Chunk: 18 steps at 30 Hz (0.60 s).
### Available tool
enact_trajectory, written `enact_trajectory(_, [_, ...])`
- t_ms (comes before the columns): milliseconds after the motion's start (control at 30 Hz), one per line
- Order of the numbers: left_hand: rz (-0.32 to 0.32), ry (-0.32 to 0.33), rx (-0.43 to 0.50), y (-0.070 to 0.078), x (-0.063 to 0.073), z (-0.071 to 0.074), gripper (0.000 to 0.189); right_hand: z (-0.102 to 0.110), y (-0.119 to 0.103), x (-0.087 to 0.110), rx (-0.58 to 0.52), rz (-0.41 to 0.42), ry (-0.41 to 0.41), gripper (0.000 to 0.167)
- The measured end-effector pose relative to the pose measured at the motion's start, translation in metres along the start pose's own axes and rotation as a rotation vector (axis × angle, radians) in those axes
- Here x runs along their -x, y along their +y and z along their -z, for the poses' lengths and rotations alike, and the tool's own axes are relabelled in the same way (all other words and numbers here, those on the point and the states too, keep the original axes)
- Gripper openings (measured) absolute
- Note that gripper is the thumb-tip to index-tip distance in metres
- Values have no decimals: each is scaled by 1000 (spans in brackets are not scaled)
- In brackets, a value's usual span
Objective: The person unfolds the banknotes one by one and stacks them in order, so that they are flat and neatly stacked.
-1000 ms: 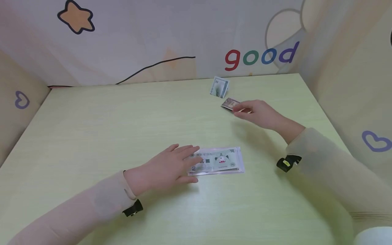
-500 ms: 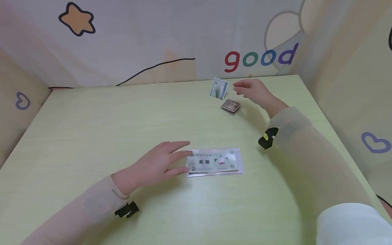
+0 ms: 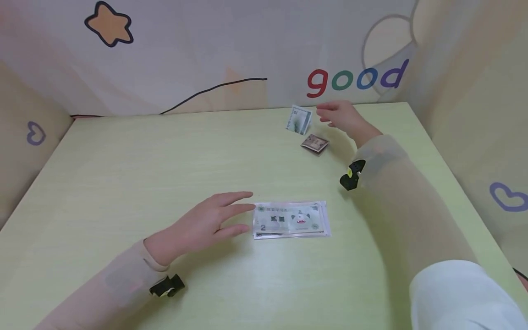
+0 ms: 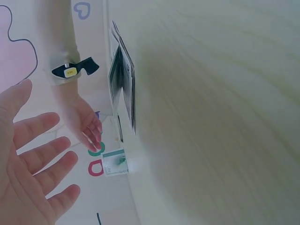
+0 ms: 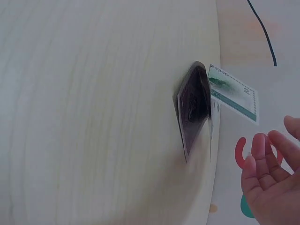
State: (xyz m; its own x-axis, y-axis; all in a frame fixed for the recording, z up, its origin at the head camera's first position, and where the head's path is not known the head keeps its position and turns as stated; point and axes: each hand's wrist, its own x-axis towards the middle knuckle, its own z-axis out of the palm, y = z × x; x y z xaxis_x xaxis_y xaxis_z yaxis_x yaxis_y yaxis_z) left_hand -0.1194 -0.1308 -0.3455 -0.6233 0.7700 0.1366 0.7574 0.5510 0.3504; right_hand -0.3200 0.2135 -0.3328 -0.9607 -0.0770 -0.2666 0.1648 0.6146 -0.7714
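Note:
A small stack of play banknotes (image 3: 288, 219), with a green 2 note on top, lies on the table in front of my left hand (image 3: 200, 224). That hand hovers with fingers spread, its fingertips right at the stack's left edge. Toward the back, a folded green banknote (image 3: 299, 120) stands on its edges like a tent. Just in front of it lies a folded brown banknote (image 3: 315, 143), its fold gaping in the right wrist view. My right hand (image 3: 343, 120) is raised beside the green note, fingers loosely bent and holding nothing.
The pale wooden table (image 3: 165, 160) ends at a printed cloth backdrop (image 3: 185, 55) with the word "good" behind the notes. Cloth walls also rise at the left and right. Each sleeve carries a black clip (image 3: 352, 175) near the wrist.
My right hand has let go of the brown note and moved back beside the standing green note. My left hand has drawn leftward off the stack.

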Motion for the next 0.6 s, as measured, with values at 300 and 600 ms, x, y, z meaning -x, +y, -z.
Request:
enact_trajectory(300, [4,3,25,2,6,2,44,-8,-2,-12,-22,-43,-14,51])
enact_trajectory(600, [-2,29,35,3,8,1,42,-18,-5,-17,-23,-58,49,43])
